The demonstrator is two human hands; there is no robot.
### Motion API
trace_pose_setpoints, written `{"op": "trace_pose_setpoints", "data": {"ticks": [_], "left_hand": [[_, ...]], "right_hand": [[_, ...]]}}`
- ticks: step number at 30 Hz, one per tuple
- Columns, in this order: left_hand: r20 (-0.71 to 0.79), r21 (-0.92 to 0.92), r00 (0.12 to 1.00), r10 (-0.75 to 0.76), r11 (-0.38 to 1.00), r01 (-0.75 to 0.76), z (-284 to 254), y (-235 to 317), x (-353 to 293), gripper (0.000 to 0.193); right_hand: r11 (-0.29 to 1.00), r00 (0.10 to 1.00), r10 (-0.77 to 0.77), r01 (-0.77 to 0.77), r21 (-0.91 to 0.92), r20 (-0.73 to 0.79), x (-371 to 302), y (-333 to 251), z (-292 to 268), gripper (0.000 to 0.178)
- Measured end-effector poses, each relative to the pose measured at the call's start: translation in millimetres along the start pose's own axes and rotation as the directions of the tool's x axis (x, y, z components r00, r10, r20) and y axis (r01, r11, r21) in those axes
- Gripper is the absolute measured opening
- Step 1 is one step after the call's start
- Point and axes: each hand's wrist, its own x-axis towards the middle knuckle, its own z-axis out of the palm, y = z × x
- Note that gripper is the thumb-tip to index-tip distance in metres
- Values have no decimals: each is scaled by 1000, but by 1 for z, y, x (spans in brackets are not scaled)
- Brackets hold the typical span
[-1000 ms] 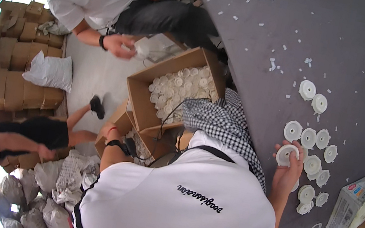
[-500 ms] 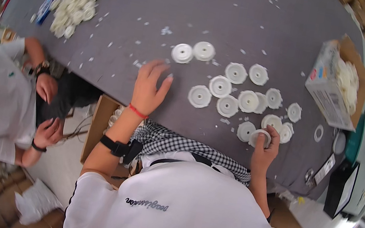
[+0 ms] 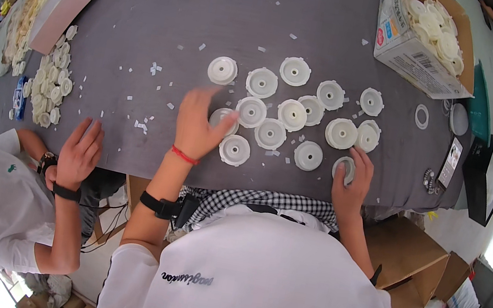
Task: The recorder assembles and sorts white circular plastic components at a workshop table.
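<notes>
Several round white ribbed plastic discs, each with a centre hole, lie loosely grouped on the grey tabletop, such as the disc [image 3: 293, 115] in the middle. My left hand [image 3: 198, 122] is over the group's left side, thumb apart from its motion-blurred fingers. A disc [image 3: 223, 115] lies partly hidden behind that thumb; I see nothing gripped. At the group's near right, my right hand [image 3: 354, 185] holds another white disc [image 3: 346, 166] by its edge, between thumb and fingers. The farthest-left disc [image 3: 222, 70] lies beyond my left hand.
An open carton [image 3: 409, 54] of white parts stands at the far right, near a thin ring [image 3: 422, 117] and a phone [image 3: 451, 162]. Left are a heap of small white parts [image 3: 48, 86] and a pink box [image 3: 66, 7]. A co-worker's hand [image 3: 80, 154] is at the left table edge.
The view has shifted and turned, so the carton appears higher. My left hand has come nearer, among the left discs. My right hand still holds a disc. The co-worker's hand has risen.
</notes>
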Motion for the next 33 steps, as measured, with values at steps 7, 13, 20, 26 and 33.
{"op": "trace_pose_setpoints", "data": {"ticks": [7,13,20,26,33], "left_hand": [[-31,66,997,-75,995,77,18,-39,49,59],[-177,-152,973,-148,981,122,6,0,26,59],[-82,-642,918,-388,725,249,3,14,-28,43],[331,-935,845,-420,-30,352,1,7,-31,47],[480,-762,872,-91,-535,364,-13,44,-13,57]], "right_hand": [[893,927,-358,306,329,111,58,-56,40,43],[894,862,-440,394,211,253,120,-73,104,54],[914,799,-390,398,85,458,136,-78,112,57],[916,893,-167,-17,400,418,120,-99,63,42],[346,667,-19,-695,631,745,100,-103,14,39]]}}
